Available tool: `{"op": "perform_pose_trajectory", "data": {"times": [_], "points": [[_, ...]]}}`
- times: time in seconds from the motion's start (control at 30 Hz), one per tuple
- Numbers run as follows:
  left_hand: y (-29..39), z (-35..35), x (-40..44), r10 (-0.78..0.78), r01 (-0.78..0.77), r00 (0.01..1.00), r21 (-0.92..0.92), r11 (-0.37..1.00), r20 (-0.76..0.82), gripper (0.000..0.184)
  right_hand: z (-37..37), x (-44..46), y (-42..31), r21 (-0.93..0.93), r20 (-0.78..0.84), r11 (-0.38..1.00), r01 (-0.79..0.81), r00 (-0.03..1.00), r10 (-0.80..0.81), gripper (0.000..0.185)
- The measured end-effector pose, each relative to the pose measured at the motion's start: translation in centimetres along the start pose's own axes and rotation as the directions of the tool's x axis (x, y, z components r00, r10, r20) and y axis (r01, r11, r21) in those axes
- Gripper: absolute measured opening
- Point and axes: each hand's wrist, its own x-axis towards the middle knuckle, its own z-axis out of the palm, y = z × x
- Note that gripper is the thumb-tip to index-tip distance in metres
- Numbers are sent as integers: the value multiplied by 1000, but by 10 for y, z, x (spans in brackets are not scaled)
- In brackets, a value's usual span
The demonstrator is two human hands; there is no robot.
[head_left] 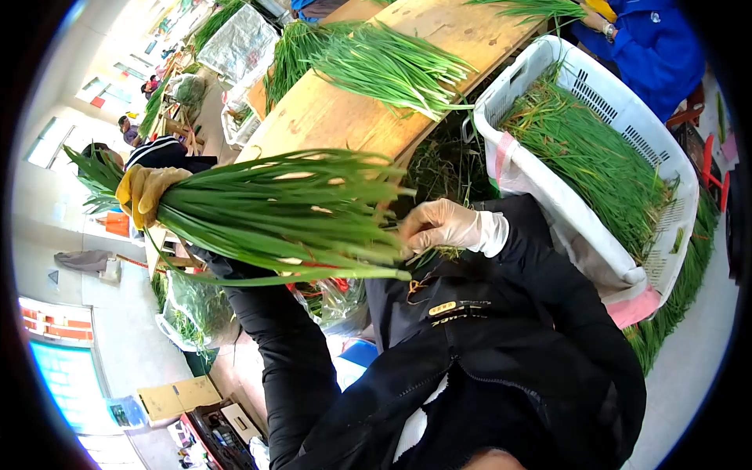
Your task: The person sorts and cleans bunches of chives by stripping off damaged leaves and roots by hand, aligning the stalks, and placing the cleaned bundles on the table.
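Observation:
My left hand (145, 194), in a yellow glove, is wrapped round a large bunch of garlic chives (274, 211). The bunch lies across the view, its stalk ends pointing towards my right hand (445, 227), which wears a thin whitish glove. The fingers of that hand are pinched together right at the stalk ends; what they hold is blurred and cannot be made out. Loose dry bits hang just below the pinched fingers, in front of my black jacket.
On the wooden table (313, 121) ahead lies another pile of chives (395, 66). A white plastic basket (681, 176) of chives and trimmings stands at my right. A person in a blue sleeve (654, 59) is at the far right. Dark leafy scraps (448, 166) lie below the table edge.

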Motion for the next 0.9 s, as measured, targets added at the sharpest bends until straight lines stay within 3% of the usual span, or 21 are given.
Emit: {"op": "perform_pose_trajectory", "data": {"times": [0.03,0.13,0.17,0.2,0.23,0.27,0.3,0.33,0.37,0.4,0.43,0.5,0.53,0.6,0.67,0.73,0.8,0.87,0.9], "points": [[0,2,-2,1,-1,1000,4,1000,-4,11,6,-4,-13,42,-67,982,-184,980,186,16],[-2,12,-8,24,-19,998,-88,996,61,12,-9,-10,-1,-71,-182,990,-119,978,105,12],[-4,15,-9,32,-21,996,-122,992,87,12,-11,-16,-4,-122,-245,964,-236,948,201,13],[-6,17,-9,41,-23,993,-155,988,112,12,-20,-16,-6,-520,-288,761,-388,918,272,14],[-8,19,-9,52,-26,989,-187,982,136,12,-33,-20,4,-837,-305,405,-367,929,212,15],[-11,21,-8,127,-97,975,-167,981,180,9,-39,-21,7,-956,-293,-49,-288,944,154,17],[-12,24,-7,78,-49,980,-159,986,185,7,-42,-25,7,-682,-471,583,-442,875,112,23],[-13,27,-6,32,-3,981,-149,989,192,6,-37,-21,-8,-437,-401,866,-241,915,53,35],[-19,31,-5,17,21,978,-184,983,207,6,-26,-15,-28,-344,-348,938,-47,934,-80,39],[-26,35,-3,19,20,978,-185,982,208,6,-15,-7,-44,-232,-312,961,150,924,-219,43],[-33,39,-1,10,26,973,-152,988,230,6,-12,1,-51,-234,-313,961,149,924,-220,43],[-43,42,5,1,37,956,-124,992,295,11,-11,18,-63,-627,-159,749,214,906,-392,35],[-46,42,6,0,40,953,-124,991,304,11,-6,27,-65,-655,-126,716,240,900,-418,28],[-51,45,7,-54,135,936,-214,967,347,5,-2,46,-65,-648,94,561,515,785,-612,19],[-62,48,5,-5,89,940,-232,968,341,5,10,55,-74,-568,89,604,559,771,-630,10],[-66,48,1,-114,194,946,-249,949,305,5,17,62,-82,-583,70,599,549,768,-636,7],[-70,47,0,-131,194,947,-196,961,293,5,24,66,-94,-595,108,548,588,734,-671,7],[-78,44,7,-378,420,862,-60,905,339,18,40,62,-107,-206,-254,857,472,820,-512,10],[-81,43,-4,-296,327,919,-85,941,261,18,38,64,-108,-178,-263,833,523,791,-553,18]]}}
